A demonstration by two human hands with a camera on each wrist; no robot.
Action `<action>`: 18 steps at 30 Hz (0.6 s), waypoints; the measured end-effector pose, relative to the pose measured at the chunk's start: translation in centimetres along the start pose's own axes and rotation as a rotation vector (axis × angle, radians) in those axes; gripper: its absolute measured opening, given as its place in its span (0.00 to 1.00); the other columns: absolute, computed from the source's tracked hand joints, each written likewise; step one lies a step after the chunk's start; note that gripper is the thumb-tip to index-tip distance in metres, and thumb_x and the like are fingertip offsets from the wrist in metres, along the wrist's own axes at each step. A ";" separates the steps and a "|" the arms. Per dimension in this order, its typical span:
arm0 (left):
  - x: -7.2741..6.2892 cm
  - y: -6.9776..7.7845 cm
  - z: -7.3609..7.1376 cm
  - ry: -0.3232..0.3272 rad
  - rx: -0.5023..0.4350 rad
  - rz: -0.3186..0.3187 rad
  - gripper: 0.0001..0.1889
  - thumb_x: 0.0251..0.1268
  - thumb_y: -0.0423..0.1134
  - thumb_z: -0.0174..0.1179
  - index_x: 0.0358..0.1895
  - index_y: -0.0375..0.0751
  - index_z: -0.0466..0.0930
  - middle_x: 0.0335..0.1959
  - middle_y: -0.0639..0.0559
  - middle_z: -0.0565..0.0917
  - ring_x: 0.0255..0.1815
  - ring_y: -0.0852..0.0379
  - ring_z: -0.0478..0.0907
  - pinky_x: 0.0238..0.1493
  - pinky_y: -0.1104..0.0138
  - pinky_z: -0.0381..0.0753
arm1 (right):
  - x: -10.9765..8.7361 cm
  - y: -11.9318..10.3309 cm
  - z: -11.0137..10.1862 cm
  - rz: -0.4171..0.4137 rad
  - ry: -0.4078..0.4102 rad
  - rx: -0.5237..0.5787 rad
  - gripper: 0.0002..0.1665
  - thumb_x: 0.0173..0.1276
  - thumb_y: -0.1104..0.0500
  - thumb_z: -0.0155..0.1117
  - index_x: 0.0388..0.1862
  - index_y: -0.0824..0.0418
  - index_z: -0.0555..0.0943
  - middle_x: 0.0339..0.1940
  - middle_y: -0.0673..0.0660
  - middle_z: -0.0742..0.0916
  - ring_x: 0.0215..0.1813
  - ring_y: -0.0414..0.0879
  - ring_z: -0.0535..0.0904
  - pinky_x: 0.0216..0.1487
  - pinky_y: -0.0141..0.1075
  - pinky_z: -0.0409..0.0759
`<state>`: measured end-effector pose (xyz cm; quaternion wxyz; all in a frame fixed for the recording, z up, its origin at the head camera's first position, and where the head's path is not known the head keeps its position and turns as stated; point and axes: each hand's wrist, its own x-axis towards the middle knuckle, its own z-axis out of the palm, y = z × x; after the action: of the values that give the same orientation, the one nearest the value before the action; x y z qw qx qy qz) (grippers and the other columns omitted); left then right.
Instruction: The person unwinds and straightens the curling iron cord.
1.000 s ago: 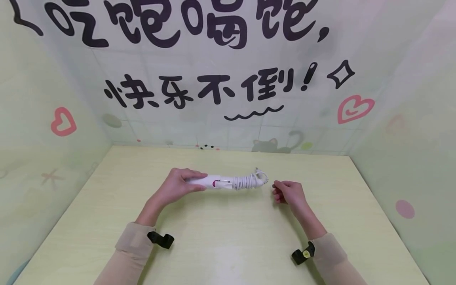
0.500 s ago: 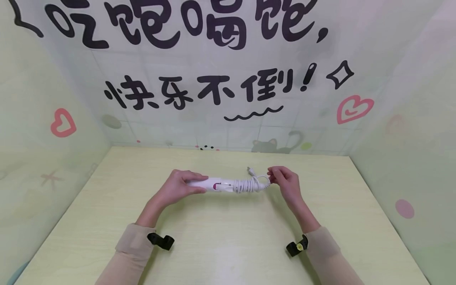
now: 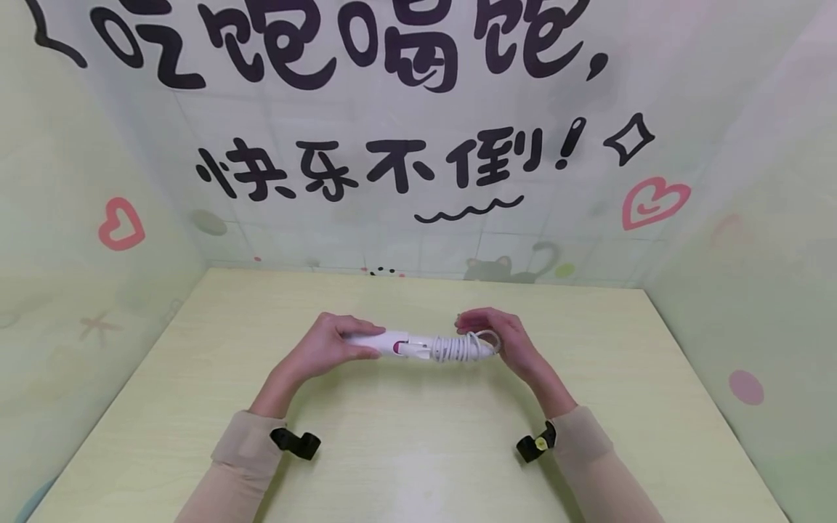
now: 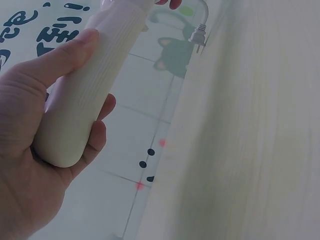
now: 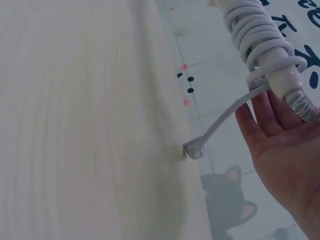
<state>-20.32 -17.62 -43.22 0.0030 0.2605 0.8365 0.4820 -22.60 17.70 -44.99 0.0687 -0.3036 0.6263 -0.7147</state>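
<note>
Pale walls [image 3: 52,305] are being seen on the left, far and right sides of a light wooden table [image 3: 405,443], with black writing [image 3: 392,167] being shown across the far one. At the left, a black camera [image 3: 297,442] is being worn by a sleeve [image 3: 242,457]. By the left hand [image 3: 319,346], the handle of a white wand [image 3: 384,343] is being gripped between thumb and curled fingers. The wand is being held sideways above the middle of the table. Toward its right end, a white cord [image 3: 458,349] is being carried in coils, and a plug [image 5: 196,149] is being dangled from it near the right hand [image 3: 513,341]. That hand is being held with fingers extended behind the coils; whether anything is being touched cannot be told.
</note>
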 end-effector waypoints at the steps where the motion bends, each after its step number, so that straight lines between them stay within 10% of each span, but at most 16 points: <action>1: 0.0 0.0 0.0 0.000 -0.004 0.002 0.19 0.52 0.35 0.80 0.50 0.40 0.91 0.48 0.49 0.90 0.42 0.54 0.85 0.38 0.65 0.83 | 0.0 0.0 0.0 0.015 -0.020 0.011 0.36 0.88 0.51 0.37 0.57 0.89 0.71 0.50 0.63 0.89 0.52 0.47 0.86 0.51 0.36 0.82; 10: 0.1 0.4 -0.1 -0.008 -0.007 -0.005 0.19 0.54 0.36 0.79 0.51 0.38 0.90 0.49 0.46 0.89 0.43 0.52 0.85 0.40 0.65 0.83 | -0.7 0.1 -0.3 0.087 -0.079 0.043 0.51 0.85 0.36 0.23 0.61 0.82 0.74 0.50 0.54 0.89 0.50 0.45 0.83 0.47 0.35 0.79; 18: 0.1 0.1 0.0 -0.007 -0.001 0.003 0.18 0.54 0.35 0.79 0.50 0.38 0.91 0.48 0.47 0.90 0.43 0.53 0.85 0.39 0.65 0.83 | -0.9 -0.4 -0.6 0.126 0.003 -0.054 0.32 0.87 0.54 0.40 0.57 0.88 0.72 0.46 0.50 0.88 0.49 0.41 0.82 0.48 0.32 0.80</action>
<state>-20.39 -17.50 -43.12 0.0052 0.2634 0.8358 0.4817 -22.06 18.76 -44.98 0.1046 -0.2642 0.6634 -0.6922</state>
